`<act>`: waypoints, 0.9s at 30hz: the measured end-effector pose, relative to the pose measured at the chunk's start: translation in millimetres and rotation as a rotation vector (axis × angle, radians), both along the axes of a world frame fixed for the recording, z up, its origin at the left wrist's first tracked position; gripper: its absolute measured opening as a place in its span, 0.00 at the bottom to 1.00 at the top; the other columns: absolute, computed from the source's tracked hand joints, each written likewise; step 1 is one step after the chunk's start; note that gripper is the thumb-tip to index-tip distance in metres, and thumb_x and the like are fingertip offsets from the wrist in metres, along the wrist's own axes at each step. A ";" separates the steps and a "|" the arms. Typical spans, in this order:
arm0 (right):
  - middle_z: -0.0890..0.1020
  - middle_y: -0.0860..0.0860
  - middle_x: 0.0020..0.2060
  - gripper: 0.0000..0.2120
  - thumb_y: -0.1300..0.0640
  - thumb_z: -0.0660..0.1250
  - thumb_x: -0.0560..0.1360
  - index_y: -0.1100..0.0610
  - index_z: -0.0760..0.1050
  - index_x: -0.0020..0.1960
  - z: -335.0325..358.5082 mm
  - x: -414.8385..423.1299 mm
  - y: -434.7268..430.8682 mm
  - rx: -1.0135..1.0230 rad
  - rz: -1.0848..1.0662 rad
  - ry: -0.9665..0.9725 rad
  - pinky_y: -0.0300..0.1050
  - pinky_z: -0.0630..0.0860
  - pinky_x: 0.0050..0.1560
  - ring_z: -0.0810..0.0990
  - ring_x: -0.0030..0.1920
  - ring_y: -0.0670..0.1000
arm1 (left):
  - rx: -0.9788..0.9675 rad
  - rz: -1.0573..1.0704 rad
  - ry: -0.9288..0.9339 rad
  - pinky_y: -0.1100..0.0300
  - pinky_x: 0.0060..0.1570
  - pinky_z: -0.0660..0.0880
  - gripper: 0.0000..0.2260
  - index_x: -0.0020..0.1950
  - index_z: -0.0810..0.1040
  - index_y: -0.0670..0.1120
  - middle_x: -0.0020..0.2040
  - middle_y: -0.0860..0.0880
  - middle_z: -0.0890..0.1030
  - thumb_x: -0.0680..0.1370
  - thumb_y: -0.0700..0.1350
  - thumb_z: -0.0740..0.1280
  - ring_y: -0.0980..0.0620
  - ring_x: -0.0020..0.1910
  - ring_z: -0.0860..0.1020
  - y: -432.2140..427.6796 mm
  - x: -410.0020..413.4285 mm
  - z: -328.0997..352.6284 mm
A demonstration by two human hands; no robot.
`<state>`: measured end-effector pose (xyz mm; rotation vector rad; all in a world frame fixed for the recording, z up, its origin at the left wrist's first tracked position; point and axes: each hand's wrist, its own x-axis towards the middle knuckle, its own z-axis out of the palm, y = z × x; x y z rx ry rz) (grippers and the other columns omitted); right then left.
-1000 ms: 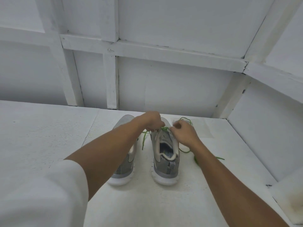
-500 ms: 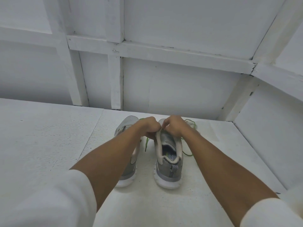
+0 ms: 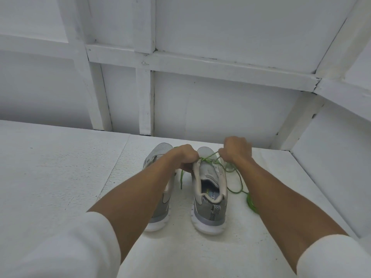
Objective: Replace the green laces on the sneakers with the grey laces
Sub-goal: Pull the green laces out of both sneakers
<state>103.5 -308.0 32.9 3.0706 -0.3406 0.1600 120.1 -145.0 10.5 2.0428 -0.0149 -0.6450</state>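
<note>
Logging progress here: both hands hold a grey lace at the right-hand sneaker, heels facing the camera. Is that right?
Not quite: the head view shows the lace is green, not grey. The left hand and right hand do hold it at the right-hand sneaker, heels facing the camera.

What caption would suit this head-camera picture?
Left hand and right hand pull a green lace taut over one grey sneaker; the other sneaker stands beside it.

- The left forearm (image 3: 140, 193) is covering most of the left sneaker (image 3: 161, 151).
- The left hand (image 3: 184, 157), gripping the right sneaker (image 3: 210, 213), is hiding where the green lace (image 3: 250, 202) begins.
- The right hand (image 3: 236, 151) is concealing the stretch of lace it is pinching.
- The insole print (image 3: 212, 195) is showing too small to read.
</note>
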 end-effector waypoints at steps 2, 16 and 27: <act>0.78 0.54 0.57 0.13 0.54 0.64 0.73 0.55 0.74 0.57 -0.6 0.8 -1.9 0.092 -0.014 0.041 0.49 0.71 0.55 0.75 0.58 0.59 | 0.009 -0.001 0.001 0.46 0.48 0.82 0.07 0.50 0.76 0.37 0.42 0.38 0.81 0.79 0.37 0.60 0.42 0.38 0.81 -0.6 0.5 -0.6; 0.78 0.51 0.55 0.14 0.61 0.62 0.73 0.52 0.75 0.57 8.2 4.0 -5.0 -0.102 -0.013 -0.047 0.52 0.65 0.58 0.70 0.61 0.57 | 0.010 -0.001 -0.011 0.44 0.50 0.81 0.05 0.48 0.75 0.37 0.39 0.39 0.79 0.79 0.37 0.60 0.42 0.38 0.80 -1.5 -0.2 -1.2; 0.77 0.51 0.55 0.09 0.55 0.63 0.75 0.49 0.79 0.53 -11.6 0.4 30.1 0.068 0.187 0.221 0.56 0.63 0.63 0.64 0.65 0.56 | 0.023 0.001 -0.008 0.46 0.50 0.81 0.06 0.48 0.76 0.38 0.40 0.39 0.81 0.79 0.36 0.59 0.41 0.40 0.82 -2.1 -3.2 4.0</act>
